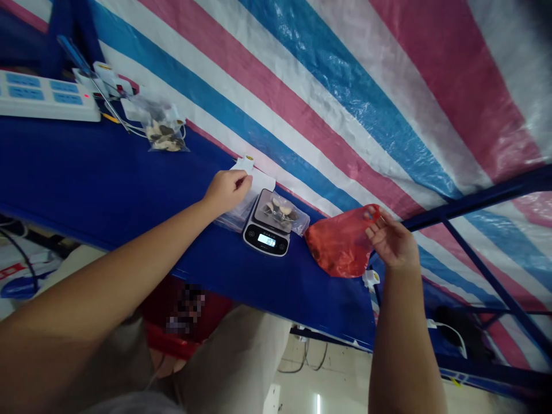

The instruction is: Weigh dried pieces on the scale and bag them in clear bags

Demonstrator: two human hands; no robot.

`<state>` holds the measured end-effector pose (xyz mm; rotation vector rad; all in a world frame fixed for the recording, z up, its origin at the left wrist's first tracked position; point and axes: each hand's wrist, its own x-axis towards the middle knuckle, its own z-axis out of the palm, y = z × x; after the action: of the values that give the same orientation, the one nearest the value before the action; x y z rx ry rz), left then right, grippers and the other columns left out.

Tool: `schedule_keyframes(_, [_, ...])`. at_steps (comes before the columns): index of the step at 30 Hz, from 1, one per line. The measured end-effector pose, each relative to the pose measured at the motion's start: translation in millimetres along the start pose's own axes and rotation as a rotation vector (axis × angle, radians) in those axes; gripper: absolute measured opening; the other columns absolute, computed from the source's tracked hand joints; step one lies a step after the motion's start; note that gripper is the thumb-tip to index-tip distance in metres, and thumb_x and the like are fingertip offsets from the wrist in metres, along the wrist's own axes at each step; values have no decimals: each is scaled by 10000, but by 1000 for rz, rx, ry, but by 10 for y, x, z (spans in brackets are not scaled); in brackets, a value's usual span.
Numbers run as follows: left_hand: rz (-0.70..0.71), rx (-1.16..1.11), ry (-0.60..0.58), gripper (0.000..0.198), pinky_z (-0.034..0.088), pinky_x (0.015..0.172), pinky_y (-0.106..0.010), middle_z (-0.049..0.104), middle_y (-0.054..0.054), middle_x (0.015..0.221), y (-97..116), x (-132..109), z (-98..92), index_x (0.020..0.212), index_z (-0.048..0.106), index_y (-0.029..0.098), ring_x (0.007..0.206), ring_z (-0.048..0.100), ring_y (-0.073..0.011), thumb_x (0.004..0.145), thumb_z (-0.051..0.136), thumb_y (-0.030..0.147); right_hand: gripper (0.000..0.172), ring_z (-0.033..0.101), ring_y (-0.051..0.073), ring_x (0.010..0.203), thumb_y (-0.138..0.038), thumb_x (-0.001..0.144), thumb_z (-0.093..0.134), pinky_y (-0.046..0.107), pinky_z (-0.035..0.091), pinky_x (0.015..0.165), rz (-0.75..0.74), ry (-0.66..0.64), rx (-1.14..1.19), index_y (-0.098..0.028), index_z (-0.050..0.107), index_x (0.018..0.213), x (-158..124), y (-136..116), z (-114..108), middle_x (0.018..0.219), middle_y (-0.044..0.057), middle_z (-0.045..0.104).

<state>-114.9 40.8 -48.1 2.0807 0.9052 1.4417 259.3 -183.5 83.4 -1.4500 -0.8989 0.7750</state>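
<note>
Two pinches: L grip (pixel 226 192) on white slip (pixel 254 175), half hidden; R grip (pixel 391 240) on red plastic bag (pixel 340 241); scale digits (pixel 266 240) blurry.

Along your bench (pixel 86 178), a white power strip (pixel 43 95) shows a small red light, with a long blue-handled tool (pixel 71 52) lying across its far end. Beyond, a pink, blue and white striped tarpaulin (pixel 345 103) stretches behind a blue metal frame (pixel 478 207).

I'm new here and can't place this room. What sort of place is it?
Probably a makeshift weighing and packing station: a digital scale on a blue table, a plastic bag of small pieces nearby, and a striped tarp behind.
</note>
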Motion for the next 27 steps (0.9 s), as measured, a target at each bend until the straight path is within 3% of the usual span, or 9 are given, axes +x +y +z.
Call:
schedule_keyframes(2, [-12, -4, 7, 379, 258, 590, -331, 377, 30, 551, -4, 3, -3, 594, 380, 213, 544, 359, -122, 930, 510, 335, 339, 744, 221, 1047, -389, 798, 694, 388, 599, 962, -44, 11, -292, -299, 701, 1124, -21, 61, -9, 1124, 31, 781])
schedule_keyframes(6, [-14, -13, 0, 370, 257, 590, -333, 377, 30, 551, 16, 4, -9, 599, 379, 215, 544, 360, -122, 925, 506, 336, 228, 722, 333, 1108, -409, 797, 624, 512, 541, 1042, -53, 30, -930, -252, 719, 932, -35, 325, -4, 1037, 88, 792])
schedule_keyframes(8, [-11, -19, -6, 370, 262, 590, -333, 373, 31, 549, 35, 3, -11, 598, 371, 217, 542, 353, -123, 923, 502, 334, 170, 656, 373, 1241, -319, 719, 687, 518, 452, 1141, -55, -3, -1036, -246, 739, 863, -28, 468, 38, 1126, 112, 789])
schedule_keyframes(13, [-18, -18, -12, 364, 271, 589, -331, 381, 29, 543, 70, 1, -18, 588, 371, 221, 541, 351, -128, 913, 503, 320, 307, 488, 460, 1410, -240, 622, 774, 618, 259, 1219, -58, 28, -1244, -265, 760, 928, -14, 597, 125, 1331, 132, 729])
schedule_keyframes(16, [-31, -16, -11, 374, 273, 591, -328, 375, 28, 540, 67, 1, -27, 586, 356, 224, 545, 349, -131, 920, 494, 321, 176, 592, 477, 1254, -267, 604, 736, 640, 341, 1136, -36, 80, -1304, -256, 702, 776, -71, 383, -9, 1110, 148, 781])
schedule_keyframes(20, [-35, -7, -12, 380, 286, 605, -330, 373, 25, 549, 50, 9, -39, 587, 351, 226, 554, 355, -136, 930, 489, 313, 79, 690, 335, 921, -315, 621, 599, 497, 523, 915, -133, 203, -1137, -272, 585, 686, -268, -37, -412, 854, 90, 730])
schedule_keyframes(22, [-32, -8, -4, 378, 296, 611, -332, 375, 24, 554, 43, 15, -44, 587, 357, 224, 558, 364, -138, 931, 491, 308, 103, 691, 315, 955, -343, 629, 617, 485, 526, 928, -200, 270, -933, -279, 587, 704, -381, -157, -597, 952, 90, 738])
schedule_keyframes(24, [-35, -12, 10, 381, 288, 605, -332, 369, 25, 551, 37, 22, -48, 585, 350, 223, 555, 363, -137, 927, 497, 307, 151, 689, 335, 1066, -353, 610, 692, 514, 496, 1017, -151, 234, -820, -280, 619, 720, -480, -203, -699, 1060, 104, 746])
schedule_keyframes(27, [-46, -16, 34, 384, 266, 594, -331, 365, 26, 547, 32, 33, -54, 586, 342, 223, 553, 352, -132, 922, 503, 312, 240, 669, 378, 1196, -347, 594, 742, 590, 470, 1085, -155, 313, -706, -287, 655, 810, -612, -215, -632, 1159, 104, 735])
